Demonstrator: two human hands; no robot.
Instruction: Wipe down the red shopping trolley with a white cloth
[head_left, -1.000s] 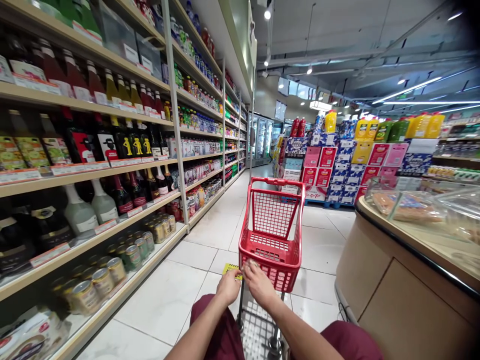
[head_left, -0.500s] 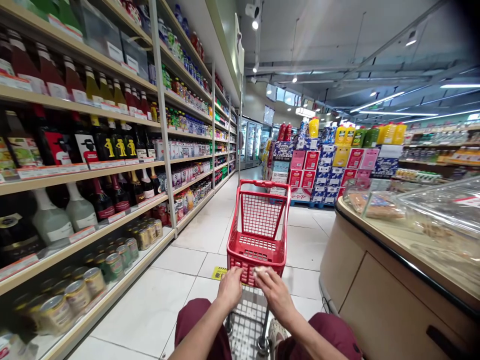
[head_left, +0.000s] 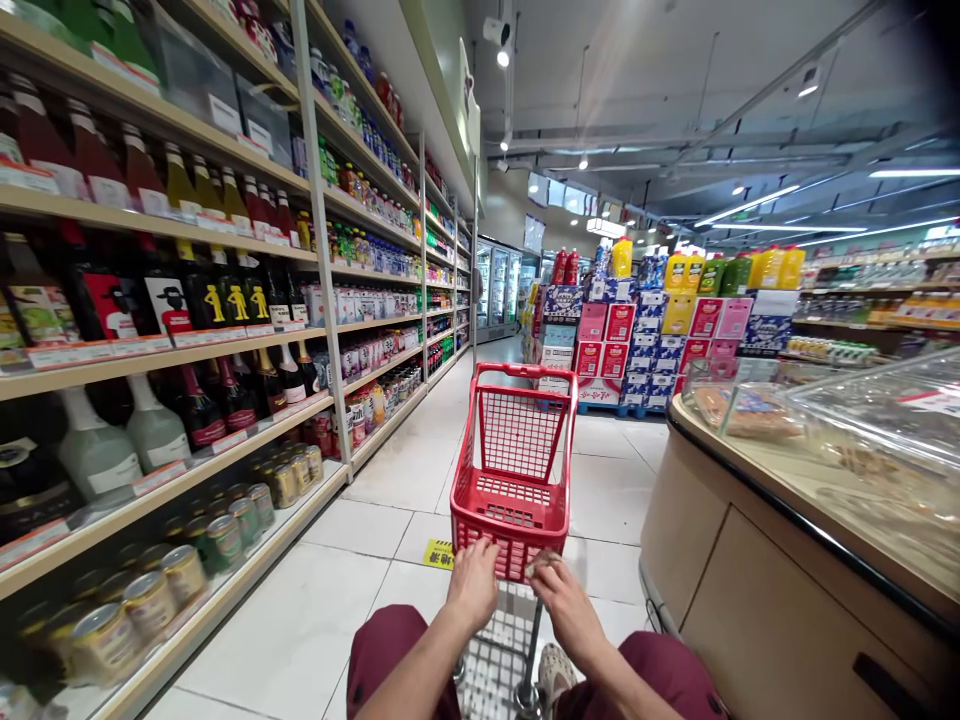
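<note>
A small red plastic shopping cart (head_left: 511, 500) stands on the floor between my knees. My left hand (head_left: 474, 585) is in front of the lower near wall of its basket, its fingers bent and close together. To its right, my right hand (head_left: 564, 598) has its fingers curled inward at the basket's lower right corner. A tiny pale spot shows at its fingertips, too small to name. Whether either hand grips the cart is hidden from me. The basket holds nothing that I can see. Its grey metal lower rack (head_left: 499, 650) shows between my forearms.
Shelves of bottles (head_left: 172, 350) and cans (head_left: 154, 605) line the left side. A curved counter (head_left: 720, 560) with clear covers stands close on the right. Stacked drink cartons (head_left: 645, 335) rise ahead. A yellow floor sticker (head_left: 437, 552) lies left of the cart.
Both hands have shifted slightly right and down relative to the basket. In the picture the cart sits a little further left and the view has turned slightly.
</note>
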